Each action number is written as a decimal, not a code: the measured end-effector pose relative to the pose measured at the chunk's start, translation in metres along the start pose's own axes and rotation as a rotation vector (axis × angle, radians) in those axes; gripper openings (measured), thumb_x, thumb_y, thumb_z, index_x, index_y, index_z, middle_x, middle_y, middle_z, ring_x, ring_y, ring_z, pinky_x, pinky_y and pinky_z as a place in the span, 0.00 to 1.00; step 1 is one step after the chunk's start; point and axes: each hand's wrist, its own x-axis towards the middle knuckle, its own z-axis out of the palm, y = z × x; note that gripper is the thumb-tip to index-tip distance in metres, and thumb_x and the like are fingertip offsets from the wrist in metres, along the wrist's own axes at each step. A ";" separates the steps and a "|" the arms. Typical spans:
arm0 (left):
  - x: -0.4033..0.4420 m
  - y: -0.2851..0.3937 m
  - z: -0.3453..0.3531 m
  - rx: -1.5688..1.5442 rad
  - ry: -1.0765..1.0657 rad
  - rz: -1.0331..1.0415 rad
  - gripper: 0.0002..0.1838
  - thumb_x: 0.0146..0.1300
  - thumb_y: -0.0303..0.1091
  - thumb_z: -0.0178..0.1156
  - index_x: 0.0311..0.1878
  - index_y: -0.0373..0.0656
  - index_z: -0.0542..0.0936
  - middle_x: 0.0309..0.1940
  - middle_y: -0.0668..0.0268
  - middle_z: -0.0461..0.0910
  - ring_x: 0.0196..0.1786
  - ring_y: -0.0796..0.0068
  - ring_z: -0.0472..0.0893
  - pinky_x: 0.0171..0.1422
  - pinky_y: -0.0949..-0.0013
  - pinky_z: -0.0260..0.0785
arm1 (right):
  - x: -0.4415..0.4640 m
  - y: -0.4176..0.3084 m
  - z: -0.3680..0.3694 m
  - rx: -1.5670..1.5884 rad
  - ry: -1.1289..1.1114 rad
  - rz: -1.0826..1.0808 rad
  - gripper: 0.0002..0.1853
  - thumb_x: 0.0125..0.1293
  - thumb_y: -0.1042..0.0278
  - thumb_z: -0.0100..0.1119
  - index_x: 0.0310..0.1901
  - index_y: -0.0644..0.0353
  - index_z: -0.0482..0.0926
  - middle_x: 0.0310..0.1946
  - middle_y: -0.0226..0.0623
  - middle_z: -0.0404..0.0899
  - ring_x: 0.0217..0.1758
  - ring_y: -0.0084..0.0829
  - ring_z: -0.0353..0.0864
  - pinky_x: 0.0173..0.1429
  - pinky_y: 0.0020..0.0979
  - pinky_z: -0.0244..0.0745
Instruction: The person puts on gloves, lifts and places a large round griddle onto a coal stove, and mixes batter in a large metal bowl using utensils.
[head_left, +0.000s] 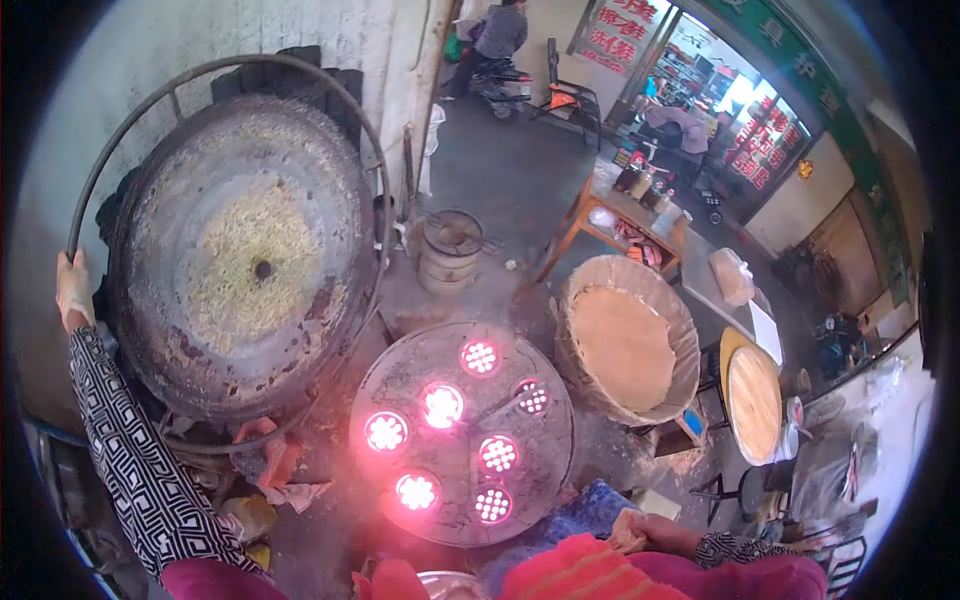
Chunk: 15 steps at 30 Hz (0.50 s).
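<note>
Grey floor (pixel 470 150) in the workspace, pale wall (pixel 180 40) at left, open toward a shopfront (pixel 740 90) with red lettering. Head view, the only one: big round griddle (pixel 245 300) at left, scorched, pale crumbs scattered over its middle, dark hole in the centre. Metal hoop (pixel 240 61) runs around it. Left hand (pixel 72 288) has its fingers wrapped on the hoop at the far left side; patterned black-and-white sleeve (pixel 150 450) behind it. Right hand (pixel 630 530) is well apart from the left, low in view, fingers curled, just beside blue cloth (pixel 590 510); can't tell whether it grips anything. Striped orange-red fabric (pixel 580 575) at the bottom edge, near the right hand. Between the hands, round stove top (pixel 430 360) with seven glowing pink-red clusters of holes. Right of that, wide tub (pixel 573 345) with a smooth tan mass (pixel 620 345) inside. Farther right, round tan slab (pixel 753 405) over a yellow board (pixel 730 348). Wooden desk (pixel 568 235) behind the tub, bottles (pixel 650 190) on top. Small cylindrical stove (pixel 448 268) near the griddle's right. Background: person (pixel 500 35) beside a scooter (pixel 500 92).
</note>
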 end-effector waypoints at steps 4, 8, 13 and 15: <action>-0.001 -0.003 -0.005 0.116 0.043 -0.005 0.28 0.66 0.53 0.48 0.63 0.45 0.66 0.58 0.53 0.72 0.63 0.52 0.70 0.64 0.57 0.61 | 0.008 -0.016 -0.022 0.358 -0.146 -0.113 0.33 0.70 0.42 0.35 0.61 0.65 0.64 0.61 0.47 0.68 0.64 0.43 0.66 0.69 0.44 0.58; -0.052 0.034 -0.021 0.109 0.194 -0.062 0.30 0.66 0.52 0.50 0.65 0.43 0.65 0.59 0.53 0.72 0.63 0.54 0.69 0.66 0.60 0.59 | 0.035 -0.035 -0.075 0.364 -0.060 -0.164 0.27 0.71 0.50 0.39 0.61 0.64 0.66 0.61 0.45 0.68 0.66 0.40 0.64 0.71 0.43 0.53; -0.098 0.068 -0.044 0.046 0.204 0.068 0.27 0.65 0.45 0.53 0.59 0.33 0.69 0.54 0.45 0.74 0.61 0.54 0.72 0.64 0.60 0.61 | 0.061 -0.108 -0.109 0.269 -0.259 -0.301 0.26 0.66 0.54 0.43 0.56 0.69 0.70 0.55 0.52 0.73 0.62 0.47 0.69 0.70 0.45 0.55; -0.130 0.091 -0.052 -0.105 0.228 0.005 0.30 0.63 0.44 0.55 0.61 0.29 0.67 0.57 0.45 0.72 0.63 0.53 0.70 0.66 0.62 0.59 | 0.071 -0.151 -0.101 0.165 -0.285 -0.308 0.29 0.65 0.48 0.44 0.55 0.69 0.70 0.57 0.55 0.70 0.62 0.51 0.68 0.69 0.46 0.58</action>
